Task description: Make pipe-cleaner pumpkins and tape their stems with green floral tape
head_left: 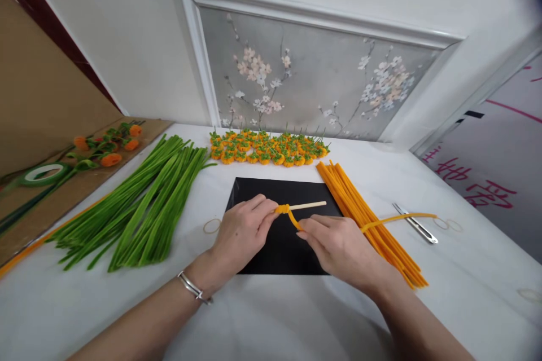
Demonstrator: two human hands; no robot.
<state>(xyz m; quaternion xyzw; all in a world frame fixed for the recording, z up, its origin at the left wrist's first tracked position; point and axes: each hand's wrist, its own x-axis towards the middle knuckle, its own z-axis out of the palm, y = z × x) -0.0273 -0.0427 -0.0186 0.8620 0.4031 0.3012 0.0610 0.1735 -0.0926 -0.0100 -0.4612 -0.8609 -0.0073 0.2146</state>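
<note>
The left hand (243, 231) pinches a smooth, pale stick (311, 205), its near end hidden in the grip; the right hand (341, 242) holds a fuzzy orange strip (293, 220) coiled round it. Below, a flat black board (275, 254) lies on the white worktop (254, 316) between velvety green stems (148, 208) and straight orange ones. Both forearms are cut off.
</note>
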